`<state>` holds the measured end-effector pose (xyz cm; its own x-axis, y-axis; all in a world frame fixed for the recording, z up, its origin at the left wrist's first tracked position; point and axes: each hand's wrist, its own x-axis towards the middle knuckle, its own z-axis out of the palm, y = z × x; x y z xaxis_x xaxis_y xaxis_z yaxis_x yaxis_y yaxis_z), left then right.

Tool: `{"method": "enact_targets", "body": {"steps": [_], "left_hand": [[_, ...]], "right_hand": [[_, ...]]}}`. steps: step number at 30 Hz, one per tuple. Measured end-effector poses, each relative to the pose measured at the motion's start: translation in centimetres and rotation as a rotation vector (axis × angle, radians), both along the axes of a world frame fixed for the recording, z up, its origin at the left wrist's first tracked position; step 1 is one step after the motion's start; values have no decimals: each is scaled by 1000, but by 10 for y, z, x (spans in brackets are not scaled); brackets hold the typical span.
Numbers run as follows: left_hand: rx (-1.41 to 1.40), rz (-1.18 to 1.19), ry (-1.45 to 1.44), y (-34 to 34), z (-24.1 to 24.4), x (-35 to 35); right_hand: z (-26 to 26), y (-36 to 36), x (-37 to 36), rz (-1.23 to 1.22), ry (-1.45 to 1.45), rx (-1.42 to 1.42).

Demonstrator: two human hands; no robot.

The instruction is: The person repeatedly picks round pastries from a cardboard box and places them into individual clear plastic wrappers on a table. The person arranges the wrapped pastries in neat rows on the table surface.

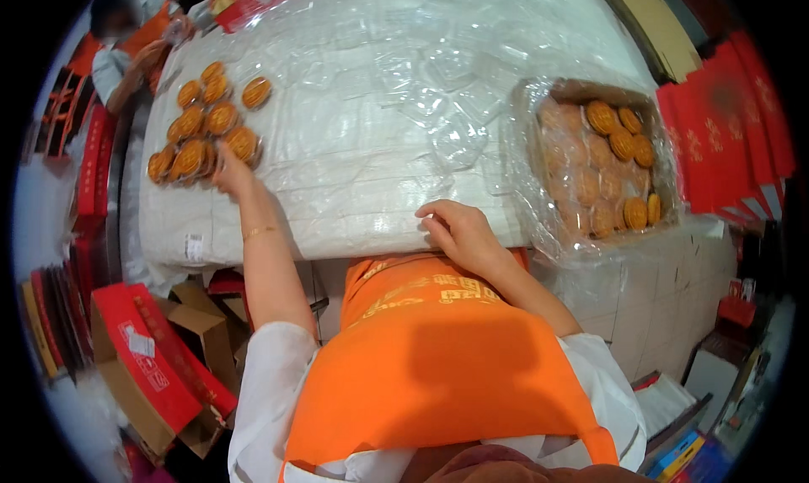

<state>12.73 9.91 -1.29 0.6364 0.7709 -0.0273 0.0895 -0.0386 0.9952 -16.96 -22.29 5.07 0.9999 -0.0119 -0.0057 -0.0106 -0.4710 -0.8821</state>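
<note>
My left hand (235, 175) reaches to the near side of a cluster of round golden mooncakes (189, 158) at the left of the white-covered table. Its fingers touch or nearly touch a mooncake (243, 145) in a clear wrap; whether they grip one is hidden. Some mooncakes in the cluster are stacked, and one mooncake (256, 92) lies a little apart. My right hand (464, 233) hovers by the table's front edge, fingers loosely bent and apart, holding nothing. Beyond it, several clear plastic trays (458, 139) are spread over the white sheet (354, 186).
A cardboard box (584, 91) lined with clear plastic holds mooncakes at the table's right end. Red printed boxes (720, 142) stack beyond it. A co-worker (129, 47) stands at the far left corner, hands raised. Open red and brown cartons (152, 356) sit at the lower left.
</note>
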Motion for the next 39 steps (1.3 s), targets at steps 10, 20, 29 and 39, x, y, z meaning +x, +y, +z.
{"method": "enact_targets", "body": {"steps": [10, 20, 29, 39], "left_hand": [[798, -1231, -275, -217, 47, -179], [706, -1120, -217, -214, 6, -150], [322, -1364, -19, -197, 44, -178], [-846, -1437, 235, -189, 58, -187]], "right_hand": [[13, -2, -15, -66, -152, -23], [-23, -7, 7, -398, 32, -174], [-23, -28, 29, -468, -102, -240], [51, -36, 11, -226, -82, -288]]}}
